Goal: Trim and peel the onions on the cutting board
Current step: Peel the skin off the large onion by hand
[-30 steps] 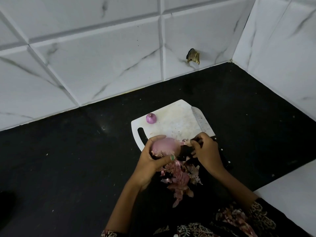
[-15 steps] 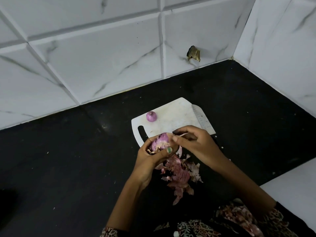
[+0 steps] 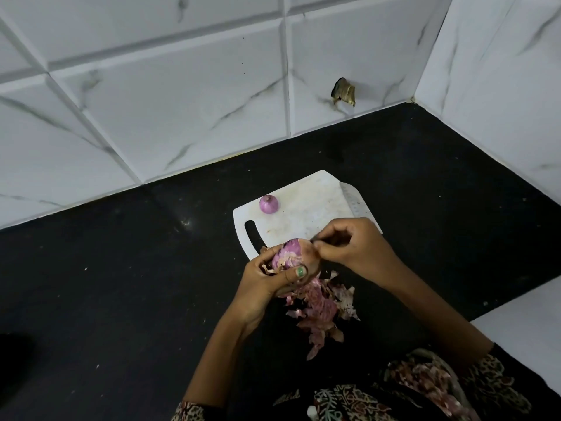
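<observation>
Purple onion [image 3: 290,253] gripped by left hand [image 3: 267,281], no legible writing

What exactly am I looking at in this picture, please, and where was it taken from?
There is no machine here: a person wears a camera on the head, looking down at their own two hands over a black counter by a tiled wall. The left hand grips a partly peeled red onion. The right hand pinches at the onion's top with curled fingers, apparently pulling skin; whether it also holds a tool I cannot tell. Behind the hands lies a white cutting board with a small onion on it and a knife blade along its right edge. A pile of onion skins lies on the counter nearer the person.
</observation>
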A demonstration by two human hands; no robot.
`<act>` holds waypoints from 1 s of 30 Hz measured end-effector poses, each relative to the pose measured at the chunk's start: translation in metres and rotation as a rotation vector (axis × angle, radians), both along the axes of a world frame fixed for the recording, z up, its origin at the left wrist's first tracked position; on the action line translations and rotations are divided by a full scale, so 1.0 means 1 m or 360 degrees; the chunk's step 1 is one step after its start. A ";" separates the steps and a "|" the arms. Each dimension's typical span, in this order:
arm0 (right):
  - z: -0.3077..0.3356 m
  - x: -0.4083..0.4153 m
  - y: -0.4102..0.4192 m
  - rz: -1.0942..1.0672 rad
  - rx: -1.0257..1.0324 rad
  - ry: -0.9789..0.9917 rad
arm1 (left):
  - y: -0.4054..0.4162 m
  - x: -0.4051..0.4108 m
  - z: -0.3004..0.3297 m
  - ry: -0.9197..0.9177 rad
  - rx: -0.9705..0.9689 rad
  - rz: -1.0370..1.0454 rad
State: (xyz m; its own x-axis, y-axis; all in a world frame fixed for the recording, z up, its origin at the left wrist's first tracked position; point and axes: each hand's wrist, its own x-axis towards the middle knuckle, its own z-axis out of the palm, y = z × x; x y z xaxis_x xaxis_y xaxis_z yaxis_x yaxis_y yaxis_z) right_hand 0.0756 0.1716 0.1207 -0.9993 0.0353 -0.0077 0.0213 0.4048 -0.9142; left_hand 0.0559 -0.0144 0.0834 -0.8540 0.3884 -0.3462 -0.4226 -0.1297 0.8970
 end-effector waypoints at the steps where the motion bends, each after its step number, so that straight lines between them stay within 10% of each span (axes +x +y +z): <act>1: 0.000 -0.001 0.002 -0.0042 0.0011 0.0018 | 0.000 0.000 -0.001 -0.0012 0.0006 -0.0002; 30: -0.015 0.001 -0.002 -0.0466 -0.0191 -0.0024 | -0.002 -0.004 0.002 -0.0064 0.0085 -0.0035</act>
State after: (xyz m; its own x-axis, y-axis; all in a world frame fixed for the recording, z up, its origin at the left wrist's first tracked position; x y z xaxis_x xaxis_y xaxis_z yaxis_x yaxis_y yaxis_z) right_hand 0.0761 0.1691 0.1055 -0.9467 0.3192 -0.0437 0.1347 0.2688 -0.9537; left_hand 0.0520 -0.0168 0.0849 -0.8307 0.4261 -0.3582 -0.4615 -0.1674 0.8712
